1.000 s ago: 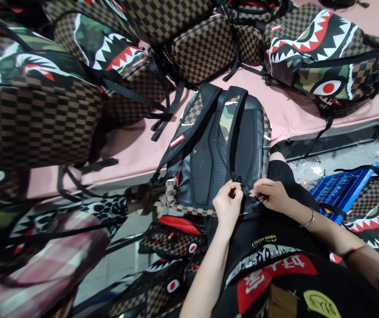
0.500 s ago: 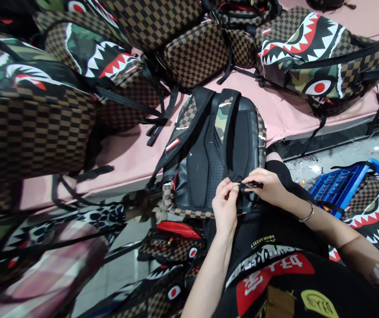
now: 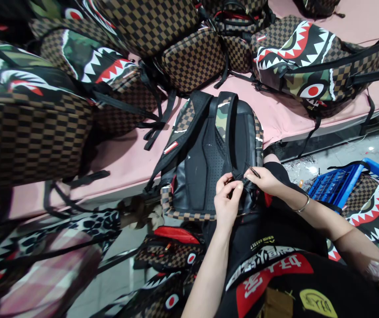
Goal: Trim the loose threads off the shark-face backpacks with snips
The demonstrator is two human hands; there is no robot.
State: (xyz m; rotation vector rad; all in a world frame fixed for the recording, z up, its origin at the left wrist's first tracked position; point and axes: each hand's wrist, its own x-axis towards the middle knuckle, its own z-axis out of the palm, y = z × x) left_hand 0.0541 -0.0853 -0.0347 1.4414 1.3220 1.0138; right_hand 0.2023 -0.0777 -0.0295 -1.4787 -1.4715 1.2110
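A checkered backpack (image 3: 196,176) lies with its black padded back and straps up, between the pink table edge and my lap. My left hand (image 3: 228,194) is over its lower right part, thumb and fingers pinched on a black strap (image 3: 237,177). Just right of it, my right hand (image 3: 262,180) is closed around a small dark slender tool (image 3: 254,172), its fingertips at the same strap. What lies right between the fingertips is too small to make out.
Shark-mouth backpacks (image 3: 295,57) and checkered bags (image 3: 192,59) crowd the pink table (image 3: 126,163). A blue basket (image 3: 351,190) with a bag stands on the floor at right. More bags (image 3: 166,251) lie below left, beside a person's plaid clothing (image 3: 53,274).
My right hand has turned, and the dark tool now points up and left. The left hand's fingers have shifted slightly on the strap. The whole view has moved a little.
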